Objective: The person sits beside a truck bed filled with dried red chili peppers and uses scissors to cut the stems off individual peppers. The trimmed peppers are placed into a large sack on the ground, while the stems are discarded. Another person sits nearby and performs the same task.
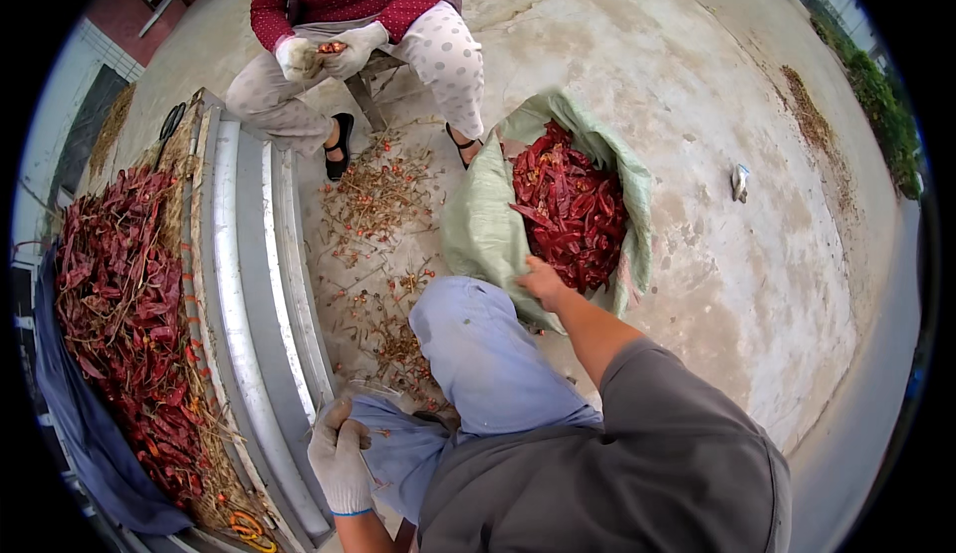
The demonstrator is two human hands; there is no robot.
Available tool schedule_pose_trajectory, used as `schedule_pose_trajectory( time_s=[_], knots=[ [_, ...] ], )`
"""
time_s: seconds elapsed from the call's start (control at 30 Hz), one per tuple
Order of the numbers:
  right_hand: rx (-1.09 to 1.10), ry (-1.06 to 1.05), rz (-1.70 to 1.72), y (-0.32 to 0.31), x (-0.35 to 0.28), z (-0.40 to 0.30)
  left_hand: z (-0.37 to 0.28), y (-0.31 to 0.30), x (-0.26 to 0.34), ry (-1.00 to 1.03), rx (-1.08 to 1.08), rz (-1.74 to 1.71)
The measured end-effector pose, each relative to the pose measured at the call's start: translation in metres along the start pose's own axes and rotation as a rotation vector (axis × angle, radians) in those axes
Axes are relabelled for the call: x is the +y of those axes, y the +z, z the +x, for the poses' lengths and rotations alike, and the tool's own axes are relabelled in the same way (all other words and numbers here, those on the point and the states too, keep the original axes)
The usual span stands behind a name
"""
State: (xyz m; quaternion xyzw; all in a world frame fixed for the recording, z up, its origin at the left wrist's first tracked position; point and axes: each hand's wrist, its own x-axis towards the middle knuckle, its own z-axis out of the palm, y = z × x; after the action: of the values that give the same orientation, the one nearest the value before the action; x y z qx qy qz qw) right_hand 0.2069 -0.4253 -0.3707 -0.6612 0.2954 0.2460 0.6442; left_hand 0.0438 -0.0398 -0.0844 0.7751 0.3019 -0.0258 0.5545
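My left hand (342, 452), in a white knit glove with a blue cuff edge, is curled over my left thigh. Thin dried stems (367, 471) show at its fingers; what lies inside the palm is hidden. Bare and slightly blurred, my right hand (544, 283) reaches to the near rim of a pale green woven sack (478, 217). Its fingers are spread, and I see nothing in them. Dried red chili peppers (571, 206) fill the sack's opening just beyond that hand.
A flat bed with metal side rails (250, 254) on my left bears a heap of dried chilies on stems (127, 277). Stem litter (377, 202) covers the concrete ahead. Opposite sits a person with gloved hands (328, 56) holding small reddish chilies. Scissors-like handles (172, 121) stick up at the heap's far end.
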Motion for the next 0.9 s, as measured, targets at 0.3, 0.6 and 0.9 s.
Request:
schedule_pose_trajectory(
  time_s=[0.3,0.6,0.9],
  knots=[
    [-0.121,-0.519,-0.724,-0.006,-0.051,-0.002,0.018,0.032,0.007,0.007,-0.133,0.018],
    [0.030,0.588,-1.464,-0.231,0.019,-0.058,0.032,0.061,0.003,0.021,-0.257,-0.013],
    [0.319,-0.273,-1.307,-0.196,0.006,-0.066,0.037,0.052,0.027,0.145,-0.178,0.388]
  ],
)
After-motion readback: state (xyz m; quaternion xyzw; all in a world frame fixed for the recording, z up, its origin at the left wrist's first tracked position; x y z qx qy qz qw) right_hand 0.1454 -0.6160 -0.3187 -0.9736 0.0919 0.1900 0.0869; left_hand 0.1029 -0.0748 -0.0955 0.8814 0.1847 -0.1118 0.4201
